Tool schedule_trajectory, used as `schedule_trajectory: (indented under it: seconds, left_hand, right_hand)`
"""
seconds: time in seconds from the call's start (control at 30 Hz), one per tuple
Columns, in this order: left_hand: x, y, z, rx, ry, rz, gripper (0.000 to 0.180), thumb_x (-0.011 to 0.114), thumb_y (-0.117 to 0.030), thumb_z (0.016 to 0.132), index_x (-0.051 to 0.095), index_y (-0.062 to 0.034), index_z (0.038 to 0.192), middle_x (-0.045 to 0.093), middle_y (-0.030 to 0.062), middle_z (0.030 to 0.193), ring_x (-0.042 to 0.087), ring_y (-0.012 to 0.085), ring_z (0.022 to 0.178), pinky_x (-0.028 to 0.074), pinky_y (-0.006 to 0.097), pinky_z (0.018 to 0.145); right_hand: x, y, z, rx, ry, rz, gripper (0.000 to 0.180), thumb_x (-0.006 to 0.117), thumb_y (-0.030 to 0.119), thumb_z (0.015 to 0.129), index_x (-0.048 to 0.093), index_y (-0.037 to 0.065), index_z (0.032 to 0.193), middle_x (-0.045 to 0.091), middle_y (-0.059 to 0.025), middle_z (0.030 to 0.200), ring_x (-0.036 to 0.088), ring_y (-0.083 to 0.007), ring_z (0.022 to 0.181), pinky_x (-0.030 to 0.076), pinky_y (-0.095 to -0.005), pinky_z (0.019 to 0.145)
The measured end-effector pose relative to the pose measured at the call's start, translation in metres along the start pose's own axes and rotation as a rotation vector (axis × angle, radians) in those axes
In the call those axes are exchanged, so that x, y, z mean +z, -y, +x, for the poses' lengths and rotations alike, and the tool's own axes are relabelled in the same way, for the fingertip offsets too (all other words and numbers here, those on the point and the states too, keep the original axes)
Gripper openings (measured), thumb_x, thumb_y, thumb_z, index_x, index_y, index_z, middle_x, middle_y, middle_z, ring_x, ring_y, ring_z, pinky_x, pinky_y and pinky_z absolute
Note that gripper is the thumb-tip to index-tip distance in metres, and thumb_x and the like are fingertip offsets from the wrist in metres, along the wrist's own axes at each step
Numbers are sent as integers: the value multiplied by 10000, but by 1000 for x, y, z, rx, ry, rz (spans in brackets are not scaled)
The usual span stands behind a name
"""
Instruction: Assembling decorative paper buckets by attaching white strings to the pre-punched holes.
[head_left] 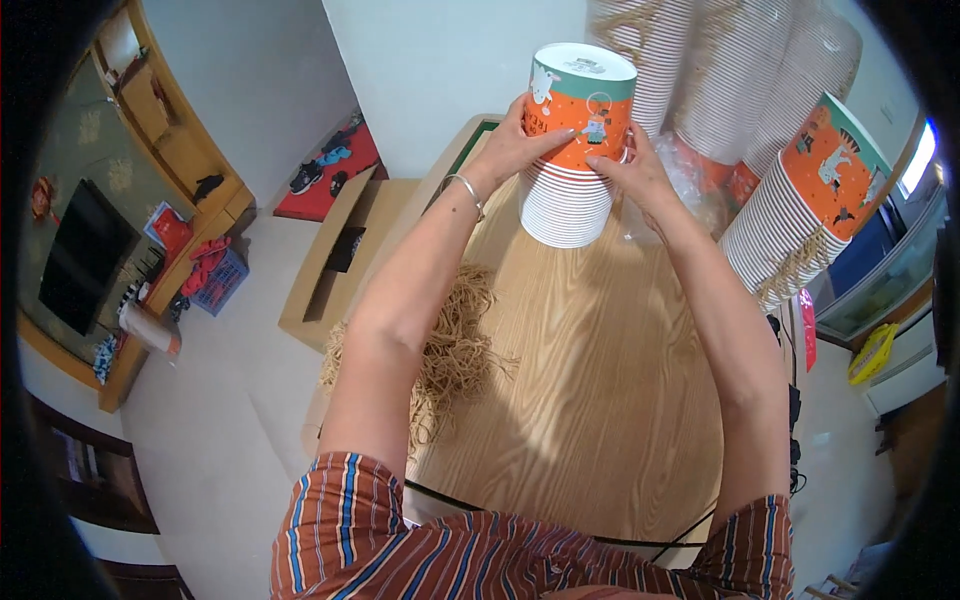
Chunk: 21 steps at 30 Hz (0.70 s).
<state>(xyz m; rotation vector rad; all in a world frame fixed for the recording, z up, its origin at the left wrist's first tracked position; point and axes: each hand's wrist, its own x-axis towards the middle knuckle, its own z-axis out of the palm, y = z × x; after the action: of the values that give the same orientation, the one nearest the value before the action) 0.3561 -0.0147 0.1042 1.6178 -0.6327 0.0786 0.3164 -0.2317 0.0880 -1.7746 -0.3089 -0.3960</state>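
A stack of paper buckets (566, 205) stands upside down on the wooden table (590, 400). Its top bucket (583, 92) is orange and green with cartoon animals; white rims show below it. My left hand (515, 145) is closed around this bucket's left side, thumb across the front. Around the right side, my right hand (640, 175) grips the same bucket, its thumb low on the front. The fingers behind the bucket are hidden. Left of the stack, partly behind my left forearm, lies a heap of tan paper cords (455, 350).
Another bucket stack (800, 215) with cords hanging from it leans at the right. Tall wrapped bucket stacks (725, 75) stand at the back beside clear plastic wrap (690, 185). An open cardboard box (335, 255) is left of the table.
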Motion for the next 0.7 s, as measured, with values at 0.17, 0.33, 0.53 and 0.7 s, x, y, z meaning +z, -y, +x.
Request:
schedule_trajectory:
  seconds: [0.17,0.33,0.53,0.7]
  left_hand:
    - [-7,0,4,78,-54,-22,921,817,-348,789,295,5,1462,516,170,1372,526,247,1259,432,376,1071]
    - [-5,-61,10,252,-36,-54,971,830,-392,768,280,40,1442,523,191,1338,538,257,1239,446,379,1057]
    - [2,-122,-22,305,-161,-5,790,739,-399,866,358,43,1399,542,166,1307,517,223,1233,396,359,1078]
    - [34,-122,-87,188,-102,-260,825,732,-423,866,318,62,1390,509,184,1334,513,238,1243,441,379,1049]
  right_hand:
    - [5,32,2,-84,12,-56,872,861,188,700,387,-19,1402,547,-187,1339,552,-263,1235,453,-377,1053]
    - [-7,100,-6,-153,-15,42,885,841,143,735,338,6,1450,508,-168,1374,517,-252,1265,435,-365,1070]
    - [-22,155,-26,-335,-111,-39,794,786,156,797,362,-5,1449,439,-161,1384,467,-242,1309,438,-334,1060]
    - [-17,187,-107,-258,-157,273,631,627,28,890,340,-10,1451,406,-155,1429,459,-224,1316,407,-335,1082]
